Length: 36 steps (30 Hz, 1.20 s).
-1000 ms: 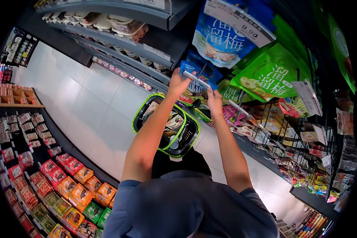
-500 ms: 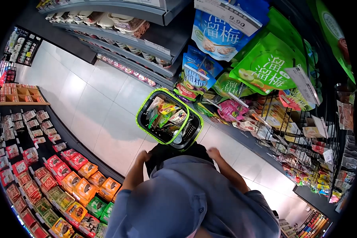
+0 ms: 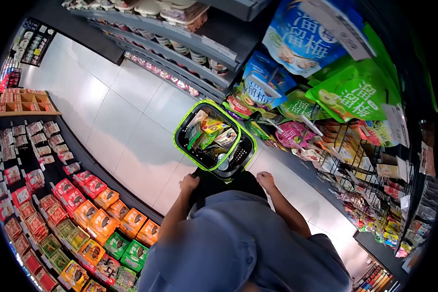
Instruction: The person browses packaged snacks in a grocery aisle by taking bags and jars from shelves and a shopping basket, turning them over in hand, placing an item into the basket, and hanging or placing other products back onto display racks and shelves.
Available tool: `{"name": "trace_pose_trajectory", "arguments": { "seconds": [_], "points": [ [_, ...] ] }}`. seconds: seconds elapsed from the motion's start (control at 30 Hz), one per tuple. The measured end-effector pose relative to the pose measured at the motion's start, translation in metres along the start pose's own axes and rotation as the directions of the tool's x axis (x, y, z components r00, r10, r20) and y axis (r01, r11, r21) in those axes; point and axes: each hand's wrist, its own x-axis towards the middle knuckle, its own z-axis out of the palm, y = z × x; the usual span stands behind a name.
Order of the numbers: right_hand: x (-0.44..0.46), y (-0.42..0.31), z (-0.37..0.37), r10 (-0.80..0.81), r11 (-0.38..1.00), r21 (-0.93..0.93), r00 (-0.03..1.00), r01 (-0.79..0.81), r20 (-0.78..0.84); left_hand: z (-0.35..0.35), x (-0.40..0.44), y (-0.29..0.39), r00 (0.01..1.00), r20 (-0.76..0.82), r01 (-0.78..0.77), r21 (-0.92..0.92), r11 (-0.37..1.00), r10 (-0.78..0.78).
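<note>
A black shopping basket with a bright green rim (image 3: 176,127) is in front of my legs, its green handle lying across the opening. Inside are several snack packets (image 3: 213,125) and a roundish pale item (image 3: 222,160) near the close end. Just below the basket's left side is my left hand (image 3: 189,182), fingers curled in, beside my dark trousers (image 3: 219,184). My right hand (image 3: 265,180) hangs at the other side of the trousers, also curled, apart from the basket. I see no object in either hand.
At left, a curved display holds orange boxes (image 3: 103,225), red packs (image 3: 72,198) and green packs (image 3: 134,254). Grey shelves (image 3: 204,44) with tubs stand ahead. On the right hang blue pouches (image 3: 297,41), green pouches (image 3: 350,95) and wire racks of snacks (image 3: 348,151). Pale floor tiles (image 3: 136,131) run between.
My view has shifted, so the basket and both hands appear slightly farther right. The left hand shows more fully beside the trousers. The basket's contents look the same.
</note>
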Motion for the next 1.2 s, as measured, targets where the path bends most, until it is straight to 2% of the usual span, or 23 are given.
{"name": "trace_pose_trajectory", "arguments": {
  "seconds": [0.03,0.07,0.1,0.13,0.17,0.23,0.27,0.37,0.43,0.53,0.57,0.63,0.67,0.77,0.8,0.83,0.93,1.1,1.2],
  "points": [
    [-0.006,-0.018,0.002,0.009,1.000,-0.011,1.000,-0.009,0.003,0.002,0.010,-0.001,0.999,0.018,-0.039,-0.032,0.999,0.039],
    [-0.017,-0.040,0.005,0.040,0.992,0.118,0.999,-0.043,0.029,0.004,0.018,-0.001,0.999,0.030,-0.033,-0.038,0.999,0.034],
    [-0.024,-0.056,0.009,0.069,0.966,0.246,0.996,-0.080,0.057,0.007,0.026,-0.001,0.993,0.000,-0.118,-0.211,0.970,0.121],
    [-0.026,-0.062,0.015,0.068,0.968,0.239,0.995,-0.082,0.069,0.007,0.034,0.000,0.979,-0.045,-0.203,-0.374,0.905,0.201],
    [-0.028,-0.067,0.022,0.080,0.968,0.231,0.995,-0.093,0.066,0.008,0.042,0.001,0.979,-0.033,-0.197,-0.380,0.904,0.200],
    [-0.034,-0.068,0.036,0.057,0.969,0.235,0.996,-0.072,0.069,0.008,0.059,0.001,0.964,0.018,-0.244,-0.337,0.909,0.265],
    [-0.037,-0.070,0.049,0.094,0.972,0.209,0.994,-0.105,0.063,0.007,0.076,-0.002,0.963,0.039,-0.238,-0.351,0.906,0.268],
    [-0.057,-0.059,0.067,0.140,0.971,0.187,0.988,-0.150,0.067,0.006,0.100,-0.007,0.951,0.096,-0.266,-0.231,0.936,0.294],
    [-0.064,-0.046,0.080,0.184,0.966,0.172,0.980,-0.195,0.078,0.006,0.123,-0.013,0.957,0.098,-0.248,-0.213,0.945,0.274],
    [-0.072,-0.027,0.097,0.188,0.970,0.140,0.979,-0.197,0.076,0.000,0.159,-0.016,0.949,0.184,-0.258,-0.021,0.966,0.258],
    [-0.075,-0.023,0.101,0.207,0.967,0.135,0.976,-0.214,0.064,0.003,0.172,-0.018,0.946,0.192,-0.261,-0.027,0.965,0.262],
    [-0.081,-0.017,0.108,0.246,0.955,0.156,0.968,-0.252,0.056,0.007,0.197,-0.014,0.945,0.072,-0.322,0.033,0.946,0.319],
    [-0.085,-0.013,0.111,0.244,0.955,0.160,0.968,-0.250,0.056,0.011,0.208,-0.010,0.943,0.081,-0.326,0.026,0.945,0.323],
    [-0.091,0.008,0.119,0.260,0.949,0.173,0.965,-0.263,0.040,0.015,0.237,0.012,0.958,-0.077,-0.281,-0.038,0.959,0.278],
    [-0.091,0.012,0.120,0.269,0.948,0.166,0.962,-0.273,0.043,0.021,0.249,0.015,0.947,-0.115,-0.301,0.001,0.954,0.300],
    [-0.094,0.016,0.121,0.282,0.945,0.159,0.958,-0.286,0.048,0.025,0.255,0.017,0.948,-0.105,-0.302,-0.005,0.953,0.300],
    [-0.092,0.023,0.123,0.361,0.917,0.160,0.931,-0.364,0.052,0.037,0.283,0.020,0.966,-0.112,-0.220,0.127,0.967,0.235],
    [-0.075,0.042,0.128,0.408,0.892,0.161,0.905,-0.423,0.118,0.056,0.308,0.019,0.964,-0.151,-0.193,0.177,0.965,0.220],
    [-0.067,0.061,0.131,0.385,0.893,0.188,0.911,-0.408,0.149,0.057,0.307,0.019,0.908,-0.261,-0.270,0.235,0.934,0.328]
  ]
}}
